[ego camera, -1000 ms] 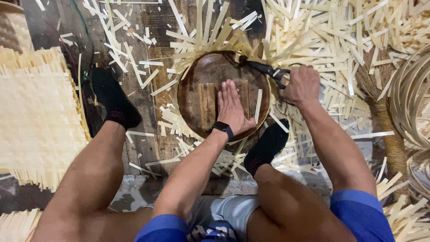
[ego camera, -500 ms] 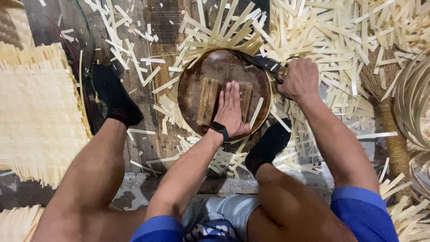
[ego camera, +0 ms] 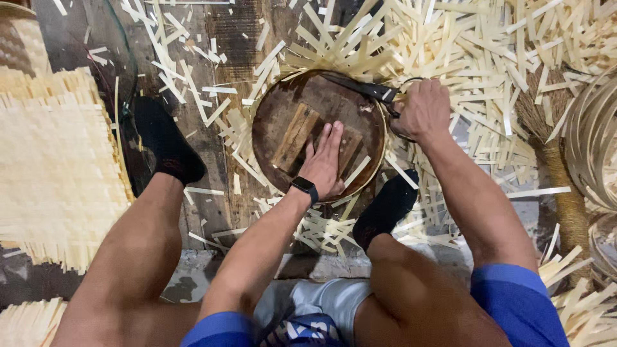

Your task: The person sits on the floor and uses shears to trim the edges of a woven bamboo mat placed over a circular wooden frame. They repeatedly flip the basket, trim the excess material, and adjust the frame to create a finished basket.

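Round dark wooden mould (ego camera: 302, 109) at upper centre of frame, left hand (ego camera: 326, 160) flat on it with fingers together, right hand (ego camera: 421, 110) clamped on black shears (ego camera: 360, 87) at its upper right rim, pale bamboo strips (ego camera: 463, 51) scattered around, woven mat (ego camera: 51, 167) at left.

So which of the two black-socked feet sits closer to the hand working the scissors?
The foot just below the round wooden form, right under the right hand gripping the scissors. The other foot lies far off beside the woven mat.

Dark smartwatch screen (ego camera: 303, 185), seemingly blank
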